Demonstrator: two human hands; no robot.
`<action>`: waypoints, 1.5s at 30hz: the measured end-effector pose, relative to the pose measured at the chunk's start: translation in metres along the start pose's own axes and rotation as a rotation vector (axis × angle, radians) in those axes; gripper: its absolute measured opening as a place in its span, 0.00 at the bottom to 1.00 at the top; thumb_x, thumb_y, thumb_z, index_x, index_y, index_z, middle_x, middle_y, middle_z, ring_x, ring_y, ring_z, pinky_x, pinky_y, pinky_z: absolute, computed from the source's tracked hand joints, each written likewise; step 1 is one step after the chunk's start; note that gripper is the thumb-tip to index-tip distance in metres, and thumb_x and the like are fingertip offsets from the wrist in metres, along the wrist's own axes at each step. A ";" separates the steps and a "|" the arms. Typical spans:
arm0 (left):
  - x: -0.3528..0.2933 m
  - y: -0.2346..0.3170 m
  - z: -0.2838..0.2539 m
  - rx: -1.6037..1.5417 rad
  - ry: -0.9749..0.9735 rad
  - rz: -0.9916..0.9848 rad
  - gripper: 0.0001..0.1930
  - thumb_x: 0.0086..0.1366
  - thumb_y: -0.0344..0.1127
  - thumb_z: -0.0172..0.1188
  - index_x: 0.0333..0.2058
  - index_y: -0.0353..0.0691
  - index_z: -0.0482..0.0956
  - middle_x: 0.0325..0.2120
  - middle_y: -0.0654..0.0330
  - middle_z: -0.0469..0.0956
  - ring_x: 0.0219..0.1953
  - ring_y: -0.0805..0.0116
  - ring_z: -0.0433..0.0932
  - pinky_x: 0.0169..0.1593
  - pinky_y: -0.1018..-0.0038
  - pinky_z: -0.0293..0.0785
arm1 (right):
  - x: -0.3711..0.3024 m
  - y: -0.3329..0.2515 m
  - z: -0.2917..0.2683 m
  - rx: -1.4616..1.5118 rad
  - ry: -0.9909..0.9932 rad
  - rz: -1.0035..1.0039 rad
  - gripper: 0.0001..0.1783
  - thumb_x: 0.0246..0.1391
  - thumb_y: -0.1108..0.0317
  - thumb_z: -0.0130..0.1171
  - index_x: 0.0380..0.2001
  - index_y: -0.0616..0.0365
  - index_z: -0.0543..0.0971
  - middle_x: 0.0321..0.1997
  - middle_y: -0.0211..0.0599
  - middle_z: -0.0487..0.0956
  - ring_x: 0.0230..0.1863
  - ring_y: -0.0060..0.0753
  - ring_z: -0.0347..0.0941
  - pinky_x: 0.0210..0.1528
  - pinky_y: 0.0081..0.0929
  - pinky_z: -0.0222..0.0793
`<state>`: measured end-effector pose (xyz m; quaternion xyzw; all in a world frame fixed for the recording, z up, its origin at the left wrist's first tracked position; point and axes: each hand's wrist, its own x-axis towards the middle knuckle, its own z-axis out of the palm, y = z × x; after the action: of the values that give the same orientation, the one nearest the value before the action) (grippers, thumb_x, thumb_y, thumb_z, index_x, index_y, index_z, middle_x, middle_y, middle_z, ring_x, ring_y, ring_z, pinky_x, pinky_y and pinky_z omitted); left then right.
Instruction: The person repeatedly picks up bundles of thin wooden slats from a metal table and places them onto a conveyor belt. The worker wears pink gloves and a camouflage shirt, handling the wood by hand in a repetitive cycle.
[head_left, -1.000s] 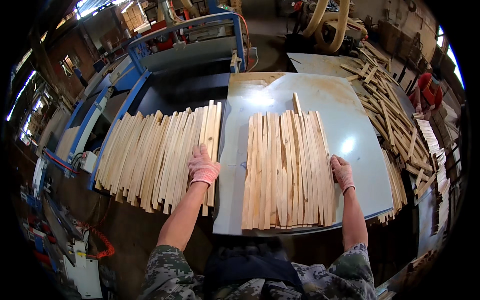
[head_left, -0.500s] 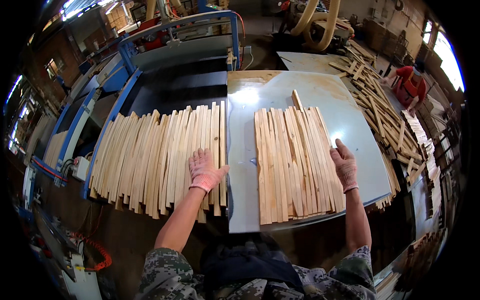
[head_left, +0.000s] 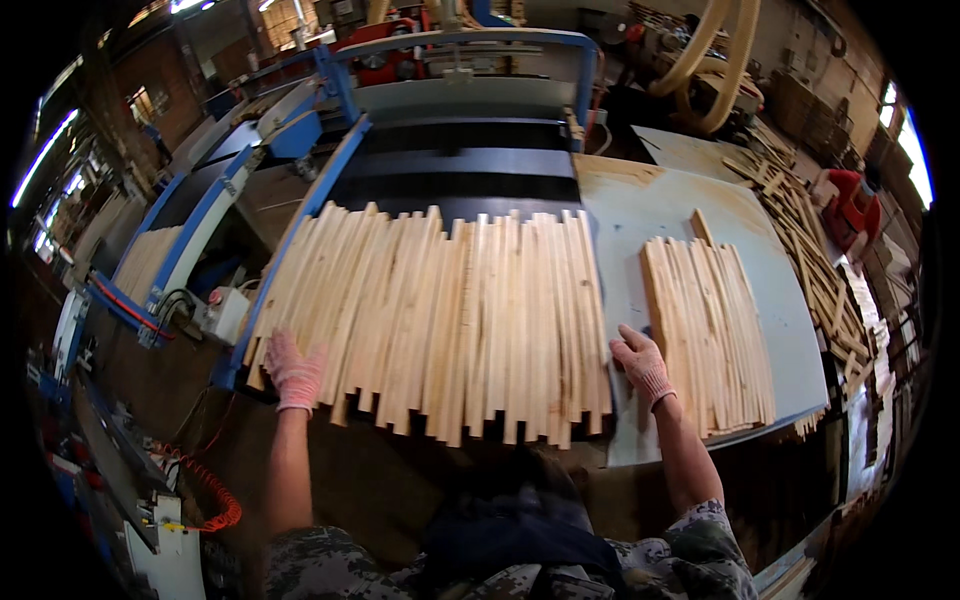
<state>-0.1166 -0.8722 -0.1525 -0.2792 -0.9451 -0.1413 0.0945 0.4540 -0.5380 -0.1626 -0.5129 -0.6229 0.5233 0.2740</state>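
A wide row of pale wood strips (head_left: pixel 440 320) lies side by side on a black conveyor belt (head_left: pixel 455 165). At the row's left end rests my left hand (head_left: pixel 293 375) in a white-and-pink knit glove, its fingers spread. My gloved right hand (head_left: pixel 643 368) is by the row's right end, over the gap between the row and a smaller stack of wood strips (head_left: pixel 710 330). Its fingers are apart and hold nothing. The stack lies on a grey metal table (head_left: pixel 630 250), with one strip jutting out at its far end.
A blue machine frame (head_left: pixel 465 38) spans the belt's far end. Beyond the table lies a heap of loose wood strips (head_left: pixel 810 260), where a person in red (head_left: pixel 853 212) stands. A second blue-edged conveyor (head_left: pixel 190 220) is at left, and an orange coiled hose (head_left: pixel 225 505) hangs below it.
The view has swung left. My left hand has moved from the row's right part to its left end; my right hand has left the stack's right side for the row's right end.
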 end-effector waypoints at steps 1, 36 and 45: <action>0.013 -0.019 -0.019 0.062 0.021 -0.054 0.50 0.65 0.60 0.67 0.76 0.35 0.60 0.78 0.40 0.55 0.80 0.40 0.52 0.81 0.50 0.46 | 0.005 0.009 0.007 -0.026 0.050 -0.002 0.36 0.69 0.59 0.66 0.71 0.73 0.71 0.66 0.52 0.81 0.63 0.34 0.79 0.66 0.27 0.71; -0.195 -0.132 -0.123 -1.377 -1.120 0.486 0.26 0.55 0.34 0.59 0.51 0.24 0.84 0.49 0.46 0.86 0.50 0.54 0.85 0.59 0.63 0.80 | -0.117 0.042 0.074 0.462 0.144 -0.108 0.25 0.74 0.59 0.61 0.67 0.62 0.79 0.42 0.27 0.82 0.37 0.18 0.75 0.38 0.19 0.72; -0.374 -0.150 0.150 -0.195 -1.266 0.168 0.18 0.75 0.43 0.62 0.53 0.37 0.87 0.50 0.51 0.86 0.49 0.58 0.84 0.56 0.57 0.77 | -0.109 0.042 0.071 0.620 0.161 -0.102 0.29 0.72 0.67 0.63 0.71 0.68 0.72 0.42 0.31 0.81 0.32 0.16 0.72 0.31 0.13 0.66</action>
<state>0.0941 -1.1324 -0.4221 -0.3888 -0.7759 -0.0266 -0.4961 0.4411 -0.6683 -0.2017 -0.4129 -0.4352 0.6314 0.4914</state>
